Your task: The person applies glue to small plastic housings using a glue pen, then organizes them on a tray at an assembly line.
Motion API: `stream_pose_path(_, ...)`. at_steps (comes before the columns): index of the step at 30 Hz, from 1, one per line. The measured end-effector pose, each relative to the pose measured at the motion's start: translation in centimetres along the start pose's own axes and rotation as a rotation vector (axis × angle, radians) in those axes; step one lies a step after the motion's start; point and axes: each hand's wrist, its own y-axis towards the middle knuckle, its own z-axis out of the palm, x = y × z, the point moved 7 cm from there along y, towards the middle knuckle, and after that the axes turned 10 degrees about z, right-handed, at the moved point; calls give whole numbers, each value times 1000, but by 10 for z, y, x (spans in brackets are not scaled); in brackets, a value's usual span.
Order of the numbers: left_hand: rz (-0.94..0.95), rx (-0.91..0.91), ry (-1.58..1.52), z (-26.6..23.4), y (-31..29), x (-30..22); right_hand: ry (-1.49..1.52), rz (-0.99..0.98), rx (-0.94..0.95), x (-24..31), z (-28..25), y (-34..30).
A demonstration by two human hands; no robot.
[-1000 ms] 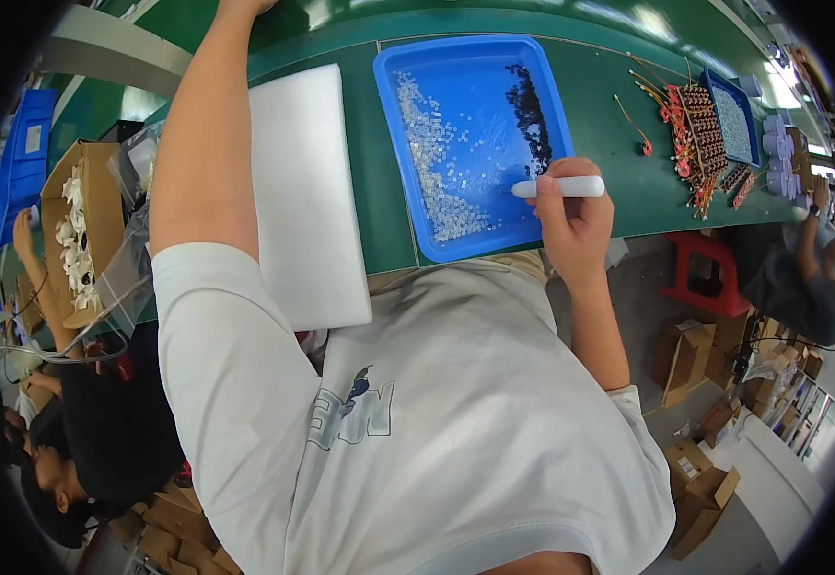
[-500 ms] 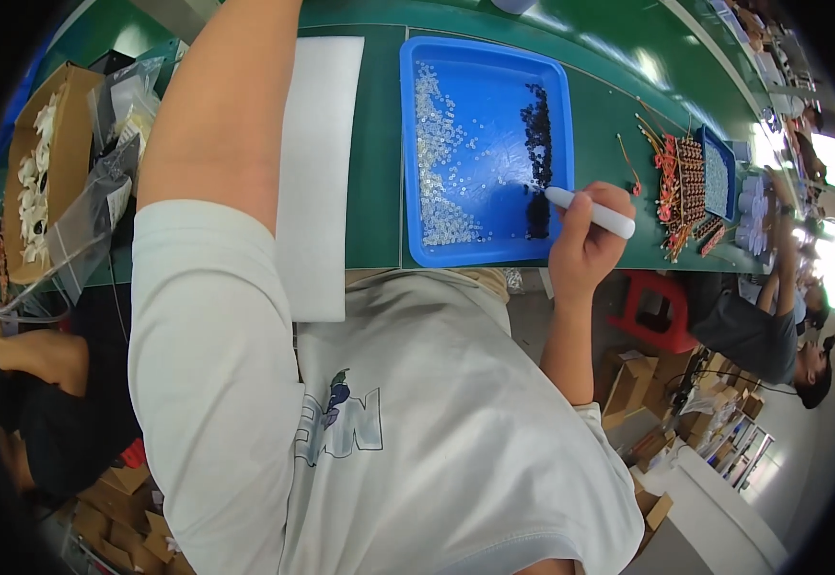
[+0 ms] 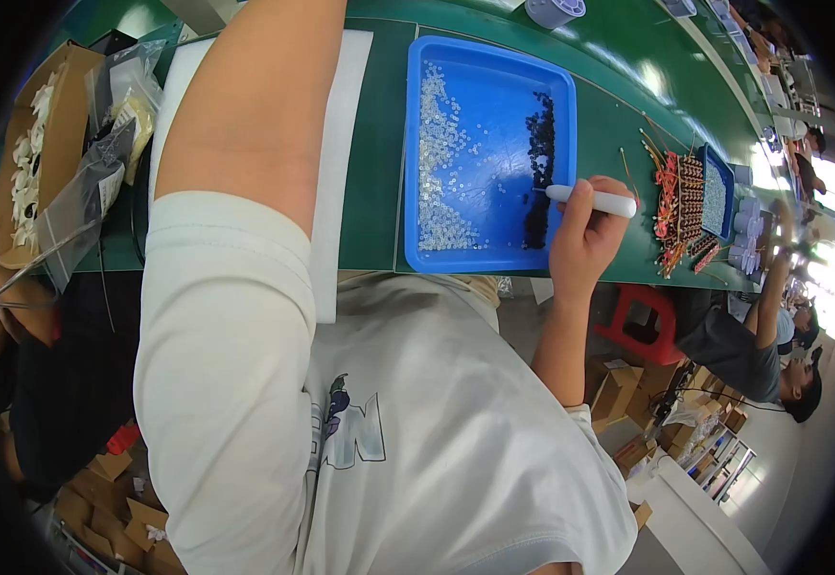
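My right hand [image 3: 588,235] is closed round a thick white pen-shaped tool [image 3: 604,203]. The tool lies nearly level, and its tapered tip points left over the right rim of a blue tray [image 3: 494,48]. Close to the tip, small black pieces [image 3: 538,144] form a narrow strip along the tray's right side. Many small clear pieces [image 3: 437,144] are spread along its left side, with a few scattered toward the middle. My left forearm [image 3: 245,125] reaches up past the top edge, so my left hand is out of sight. Beneath that arm lies a white foam sheet [image 3: 341,144].
On the green table [image 3: 379,115], bundles of red and brown wired parts [image 3: 681,211] lie right of the tray, beside a smaller blue tray [image 3: 718,192]. A cardboard box [image 3: 63,125] of white parts and plastic bags stand left. A red stool [image 3: 643,326] and other people are nearby.
The view has shifted slightly, and my left forearm shows farther right across the foam sheet. My right hand keeps its grip on the white tool, its tip still by the black pieces.
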Motion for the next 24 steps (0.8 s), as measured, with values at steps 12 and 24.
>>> stream_pose_path(12, 145, -112, -178, -4, -20, -24, 51, -21, 96, 14, 10, 0)
stream_pose_path(24, 780, -560, -519, -191, -210, -30, 386, -271, 436, 99, 96, -45)
